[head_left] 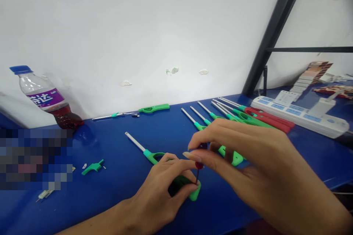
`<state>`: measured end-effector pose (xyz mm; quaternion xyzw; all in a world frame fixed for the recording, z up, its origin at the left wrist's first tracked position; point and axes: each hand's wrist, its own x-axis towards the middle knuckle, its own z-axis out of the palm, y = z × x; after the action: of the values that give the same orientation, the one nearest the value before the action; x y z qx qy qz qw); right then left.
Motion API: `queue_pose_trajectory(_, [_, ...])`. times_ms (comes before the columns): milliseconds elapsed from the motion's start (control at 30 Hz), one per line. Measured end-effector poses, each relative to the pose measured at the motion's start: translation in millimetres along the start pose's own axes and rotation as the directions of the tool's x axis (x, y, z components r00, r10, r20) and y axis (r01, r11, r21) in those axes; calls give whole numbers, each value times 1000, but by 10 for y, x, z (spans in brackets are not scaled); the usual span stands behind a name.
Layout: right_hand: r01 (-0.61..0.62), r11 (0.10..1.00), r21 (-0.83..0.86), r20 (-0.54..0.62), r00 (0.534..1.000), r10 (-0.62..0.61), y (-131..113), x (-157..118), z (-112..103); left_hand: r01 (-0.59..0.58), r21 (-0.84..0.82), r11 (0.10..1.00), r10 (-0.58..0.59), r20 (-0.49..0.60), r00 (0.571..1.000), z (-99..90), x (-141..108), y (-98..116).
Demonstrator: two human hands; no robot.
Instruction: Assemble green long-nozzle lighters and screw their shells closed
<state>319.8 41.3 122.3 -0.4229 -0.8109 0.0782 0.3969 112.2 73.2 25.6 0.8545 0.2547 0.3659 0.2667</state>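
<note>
One screwdriver (199, 165): right hand (253, 154) pinching, two o'clock of left hand (162, 187) gripping lighter (148, 154); I'm suspecting tilt could cause slippage.

The slender-fingered, ungloved left hand (165, 180) is showing bare skin, and its slim forearm (110, 218) is likewise appearing uncovered. The long-fingered, ungloved right hand (242, 154) is displaying a long, narrow thumbnail (190, 156), while its wrist (306, 194) is also showing bare.
</note>
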Motion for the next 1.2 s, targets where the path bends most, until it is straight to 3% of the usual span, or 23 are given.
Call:
queue_pose_trajectory(400, [9, 999, -46, -56, 998, -11, 15, 3, -14, 16, -9, 1000, -15, 95, 995, -59, -2, 34])
queue_pose_trajectory(733, [20, 997, -74, -29, 999, -22, 27, -23, -51, 48, -21, 999, -45, 138, 989, -31, -6, 23])
queue_pose_trajectory(1067, [-16, 994, -107, -55, 998, 10, 68, -30, -70, -81, 88, 993, 55, 267, 962, -125, 7, 141])
queue_pose_trajectory(1200, [-20, 996, -85, -42, 999, 17, 54, -27, -75, -66, 96, 993, 33, 309, 951, -138, 13, 150])
